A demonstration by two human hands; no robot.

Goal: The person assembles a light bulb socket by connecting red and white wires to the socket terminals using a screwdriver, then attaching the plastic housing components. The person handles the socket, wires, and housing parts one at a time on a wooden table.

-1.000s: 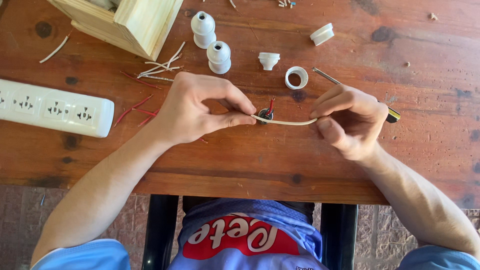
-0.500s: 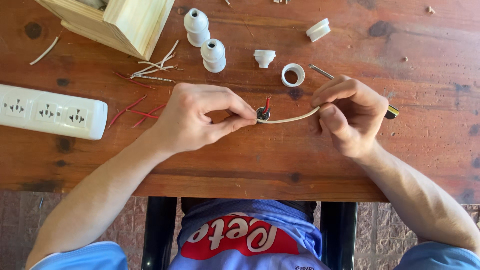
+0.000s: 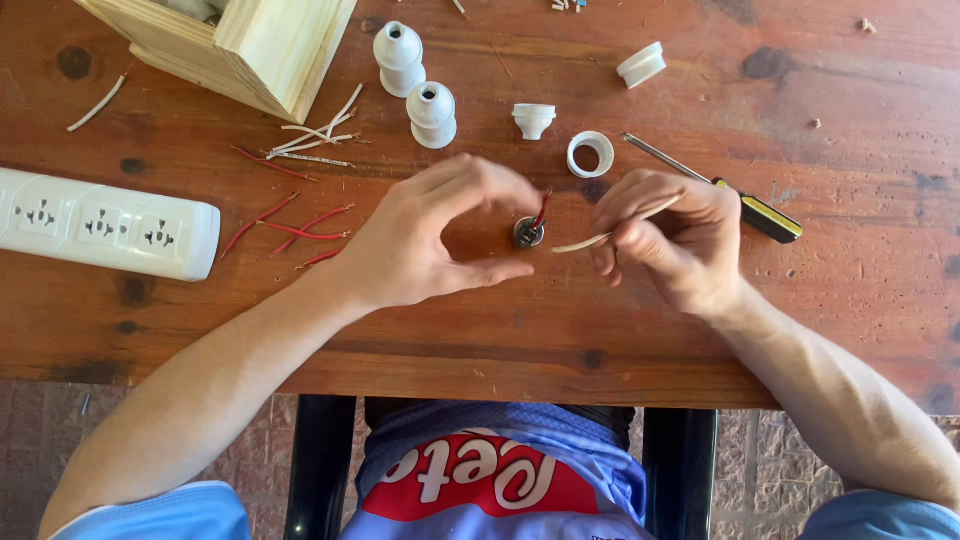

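Whereas half a second ago our hands were joined by the white wire, we now have them apart, right hand pinching the wire freed at 3 o'clock of the socket core, which our left hand holds on the worktop.

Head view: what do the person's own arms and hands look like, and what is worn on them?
Left hand and right hand are bare: no gloves, rings or watch visible. Forearms are uncovered; light blue short sleeves show at the bottom corners.
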